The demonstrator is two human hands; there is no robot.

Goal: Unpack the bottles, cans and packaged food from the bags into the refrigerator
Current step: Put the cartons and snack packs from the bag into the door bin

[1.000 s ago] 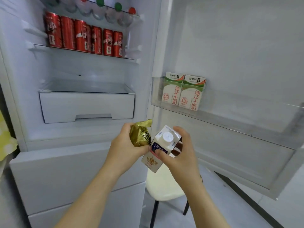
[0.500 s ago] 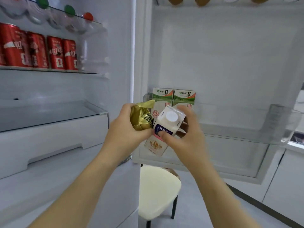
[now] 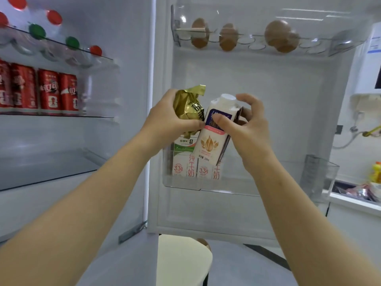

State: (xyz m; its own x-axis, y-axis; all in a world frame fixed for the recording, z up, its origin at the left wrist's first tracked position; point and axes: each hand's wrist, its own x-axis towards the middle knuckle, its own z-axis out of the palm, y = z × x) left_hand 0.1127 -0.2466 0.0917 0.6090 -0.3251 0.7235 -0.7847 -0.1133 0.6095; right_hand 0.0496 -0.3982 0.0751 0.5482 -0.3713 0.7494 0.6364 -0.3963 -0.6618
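Three eggs (image 3: 281, 36), three cartons (image 3: 210, 141), one packet (image 3: 185, 106)

White carton (image 3: 210, 141): round white cap, purple label, tilted with cap up, pinched in right hand (image 3: 249, 129), lower end above left end of door bin (image 3: 268, 182). Gold foil packet (image 3: 186, 108): crumpled, gripped in left hand (image 3: 167, 122), touching the carton, above bin's left end. Two green-topped milk cartons (image 3: 182, 162): upright, side by side, inside bin's left end. Red cans (image 3: 48, 91): upright row on a shelf, well left of bin.
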